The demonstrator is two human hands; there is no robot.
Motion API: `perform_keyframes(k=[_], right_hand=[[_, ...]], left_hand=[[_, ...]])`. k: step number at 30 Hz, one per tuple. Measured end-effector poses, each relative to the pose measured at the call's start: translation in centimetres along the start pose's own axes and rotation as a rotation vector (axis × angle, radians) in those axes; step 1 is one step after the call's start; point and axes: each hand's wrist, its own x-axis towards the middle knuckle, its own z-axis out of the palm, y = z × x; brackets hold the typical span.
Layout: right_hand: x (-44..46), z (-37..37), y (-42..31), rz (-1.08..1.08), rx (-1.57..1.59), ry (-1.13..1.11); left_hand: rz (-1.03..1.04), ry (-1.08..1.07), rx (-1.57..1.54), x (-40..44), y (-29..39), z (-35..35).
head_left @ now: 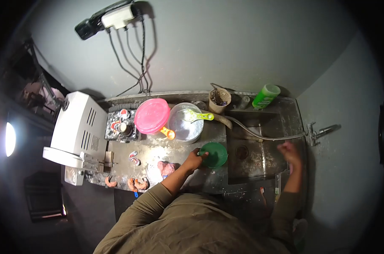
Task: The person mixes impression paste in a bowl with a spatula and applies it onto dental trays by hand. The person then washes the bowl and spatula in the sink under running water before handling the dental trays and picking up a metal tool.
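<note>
My left hand (193,161) grips the near-left rim of a green mixing bowl (215,155), which is at the counter's edge beside the sink. Raised over the right side of the metal sink (266,158) is my right hand (290,153); its fingers look curled but are blurred, and whether they hold anything is unclear. Behind the bowl stands a clear tub (184,131) of whitish powder with a yellow-green scoop (198,116) across it. A pink lid (152,116) with an orange scoop (168,133) lies left of the tub.
A white machine (84,127) stands at the left. Several dental casts (138,183) and a pink lump (166,168) lie on the counter. At the back are a woven cup (219,98) and a green bottle (265,97). A hose (264,138) crosses the sink from the wall tap (314,133).
</note>
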Motion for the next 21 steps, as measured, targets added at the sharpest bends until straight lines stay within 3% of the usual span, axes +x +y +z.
perform_keyframes(k=[1,2,4,7,9,12,13,14,16,17,18,19,21], right_hand=[[-3.0,2.8,-6.7,0.040,-0.045,-0.144],[-2.2,6.4,-5.4,-0.047,-0.064,-0.346],[-3.6,12.2,-10.0,-0.250,-0.342,-0.507],[-5.5,18.4,-18.3,-0.262,-0.602,-0.413],[-4.1,22.4,-19.2,-0.385,-1.165,-0.553],[-3.5,24.5,-19.1,-0.387,-1.140,-0.421],[-4.0,24.9,-18.7,-0.374,-1.076,-0.237],[-5.2,24.2,-20.1,-0.374,-1.082,-0.238],[-7.7,21.5,-22.6,-0.484,-0.784,-0.043],[-8.6,21.2,-23.4,-0.487,-0.798,-0.046],[-9.6,21.2,-24.0,-0.376,-0.527,-0.191],[-10.6,21.5,-24.4,-0.258,-0.250,-0.327],[-11.6,24.9,-22.8,-0.282,-0.172,-0.430]], left_hand=[[-0.004,0.013,-0.015,-0.4,-0.2,-0.3],[-0.016,0.003,0.035,-0.7,-0.4,-0.6],[-0.037,0.010,0.076,-1.8,-0.5,-1.3],[0.233,0.065,0.600,-5.7,0.7,-1.8],[0.258,0.032,0.636,-8.1,1.1,-2.4],[0.295,0.020,0.739,-10.7,1.5,-4.5],[0.411,0.081,0.685,-11.4,1.2,-5.6],[0.525,0.141,0.624,-12.1,0.7,-6.7],[0.599,0.222,0.726,-13.3,-0.2,-9.4],[0.549,0.286,0.746,-14.7,0.4,-10.2],[0.497,0.347,0.766,-15.7,0.7,-11.2],[0.496,0.346,0.757,-15.9,0.3,-12.5],[0.575,0.252,0.984,-15.9,-1.0,-14.9]])
